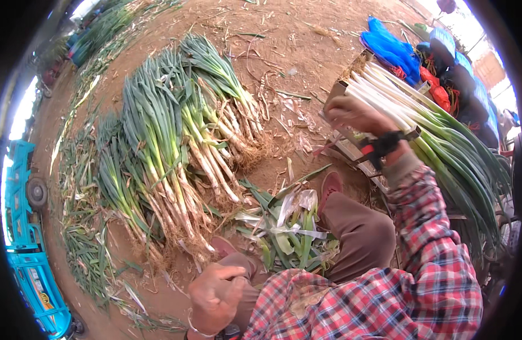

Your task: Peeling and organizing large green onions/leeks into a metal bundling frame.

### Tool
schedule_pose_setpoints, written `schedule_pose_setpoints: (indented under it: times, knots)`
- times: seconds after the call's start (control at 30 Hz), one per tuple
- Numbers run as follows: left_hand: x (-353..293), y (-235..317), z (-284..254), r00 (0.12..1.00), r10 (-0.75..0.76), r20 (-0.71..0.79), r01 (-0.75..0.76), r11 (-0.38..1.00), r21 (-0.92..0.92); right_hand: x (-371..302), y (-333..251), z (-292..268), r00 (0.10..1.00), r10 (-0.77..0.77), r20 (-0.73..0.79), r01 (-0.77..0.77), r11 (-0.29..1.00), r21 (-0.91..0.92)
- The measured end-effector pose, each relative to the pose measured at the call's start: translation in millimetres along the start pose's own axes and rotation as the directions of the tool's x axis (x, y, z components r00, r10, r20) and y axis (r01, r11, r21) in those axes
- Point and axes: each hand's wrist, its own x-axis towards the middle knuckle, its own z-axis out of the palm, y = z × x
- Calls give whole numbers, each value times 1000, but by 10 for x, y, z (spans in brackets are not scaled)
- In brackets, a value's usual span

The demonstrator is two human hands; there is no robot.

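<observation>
Where the right hand (pixel 351 115) grips, cleaned scallions' (pixel 419 119) white ends hide.

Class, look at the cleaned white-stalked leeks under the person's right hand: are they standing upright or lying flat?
Lying flat. The cleaned leeks are stacked side by side, white ends under the right hand, green tops trailing away.

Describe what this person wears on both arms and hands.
Both hands are bare, without gloves. The right hand has a black strap with a red patch around its wrist, above a brownish inner cuff and a red, white and dark plaid shirt sleeve. The left hand wears a thin, pale bangle at the wrist; its sleeve is not clearly visible.
</observation>
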Motion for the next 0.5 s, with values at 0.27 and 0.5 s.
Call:
schedule_pose_setpoints:
  times: [0.27,0.5]
  knots:
    - [120,-453,-170,931,-365,-6,356,913,-198,1184,279,1770,987,134,88,-128,989,-75]
    - [167,-849,-358,834,-551,25,524,777,-348,2011,564,2782,990,93,-105,-114,970,-213]
